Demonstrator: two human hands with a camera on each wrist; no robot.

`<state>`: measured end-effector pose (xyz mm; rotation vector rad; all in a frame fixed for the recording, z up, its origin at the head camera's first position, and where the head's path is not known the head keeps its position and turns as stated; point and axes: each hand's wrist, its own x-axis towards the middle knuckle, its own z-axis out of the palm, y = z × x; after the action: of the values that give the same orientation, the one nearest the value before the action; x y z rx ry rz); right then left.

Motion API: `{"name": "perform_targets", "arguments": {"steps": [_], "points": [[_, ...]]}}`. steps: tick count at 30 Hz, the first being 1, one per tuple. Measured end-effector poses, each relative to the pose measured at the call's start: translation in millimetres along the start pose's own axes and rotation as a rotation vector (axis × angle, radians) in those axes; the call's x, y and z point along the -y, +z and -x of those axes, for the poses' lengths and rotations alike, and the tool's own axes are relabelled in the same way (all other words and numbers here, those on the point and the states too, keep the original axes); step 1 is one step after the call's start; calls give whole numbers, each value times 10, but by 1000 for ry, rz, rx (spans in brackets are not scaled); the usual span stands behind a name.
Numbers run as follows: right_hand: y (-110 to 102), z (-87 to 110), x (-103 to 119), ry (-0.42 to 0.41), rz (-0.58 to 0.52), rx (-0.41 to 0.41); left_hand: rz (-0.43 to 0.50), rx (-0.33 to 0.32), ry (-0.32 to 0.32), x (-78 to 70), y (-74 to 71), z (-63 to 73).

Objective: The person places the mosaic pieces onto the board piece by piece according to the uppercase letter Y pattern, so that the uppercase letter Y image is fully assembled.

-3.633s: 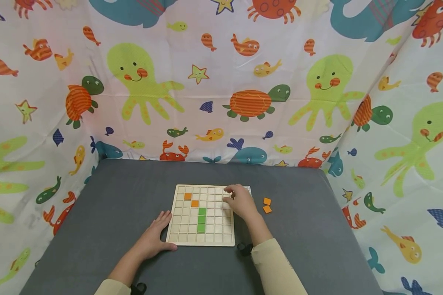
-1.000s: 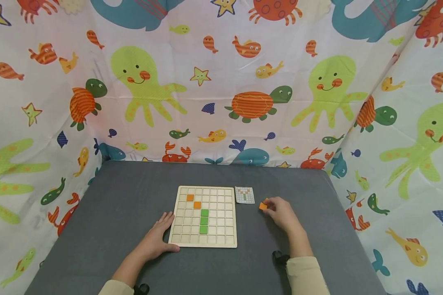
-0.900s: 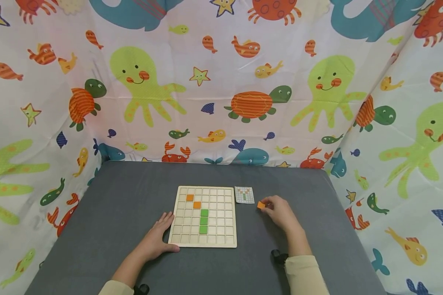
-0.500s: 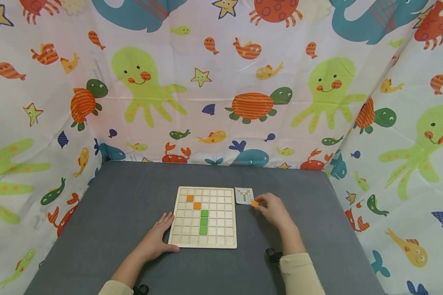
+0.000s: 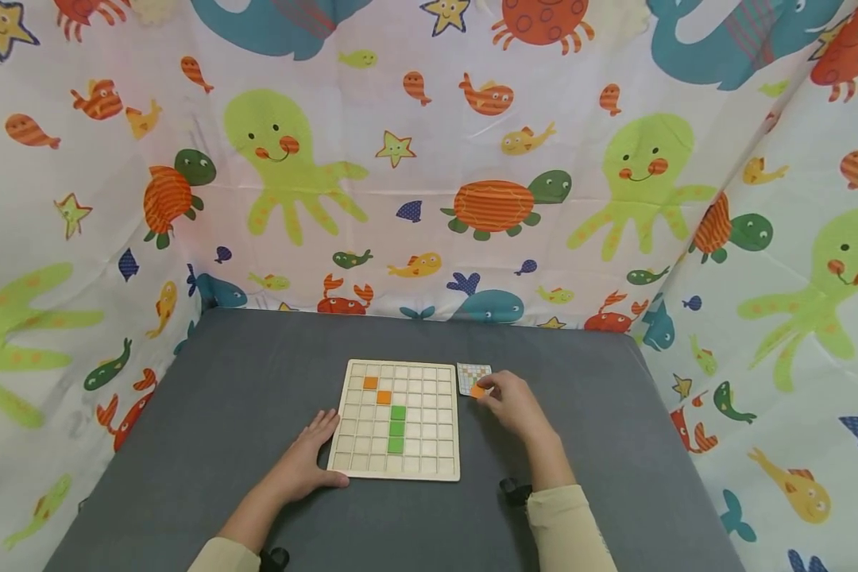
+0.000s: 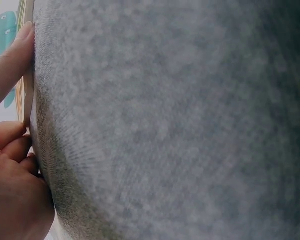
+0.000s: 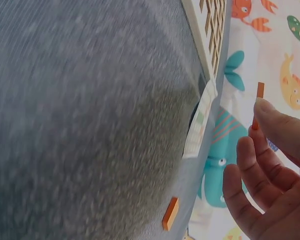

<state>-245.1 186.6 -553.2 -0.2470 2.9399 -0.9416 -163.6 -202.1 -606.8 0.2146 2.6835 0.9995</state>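
A pale wooden grid board (image 5: 429,445) lies on the grey table. Orange tiles (image 5: 370,383) and green tiles (image 5: 397,429) sit in some of its squares. My left hand (image 5: 306,457) rests at the board's lower left corner, thumb at the front edge, fingers spread along the left side. Between thumb and fingertips, my right hand (image 5: 512,403) pinches an orange tile (image 7: 260,90), held up over a small printed card (image 5: 466,379) at the board's upper right. In the right wrist view, another orange tile (image 7: 170,214) lies on the table; the head view does not show it.
Grey cloth (image 5: 257,373) covers the table around the board. A white curtain (image 5: 400,111) printed with sea animals encloses the back and both sides.
My right hand went from the board to the loose orange tiles on the right, took one, and carried it left to above the card. The left hand stays at the board's corner.
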Motion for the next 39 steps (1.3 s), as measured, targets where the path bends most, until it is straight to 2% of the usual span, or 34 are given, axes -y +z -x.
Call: {"name": "perform_targets", "arguments": {"steps": [14, 25, 32, 39], "points": [[140, -140, 245, -67, -8, 50, -5, -2, -6, -16, -7, 1], [276, -201, 369, -62, 24, 76, -5, 0, -5, -36, -26, 28], [318, -231, 450, -112, -9, 92, -1, 1, 1, -26, -32, 40], [379, -266, 505, -107, -23, 107, -1, 11, -10, -22, -29, 13]]}}
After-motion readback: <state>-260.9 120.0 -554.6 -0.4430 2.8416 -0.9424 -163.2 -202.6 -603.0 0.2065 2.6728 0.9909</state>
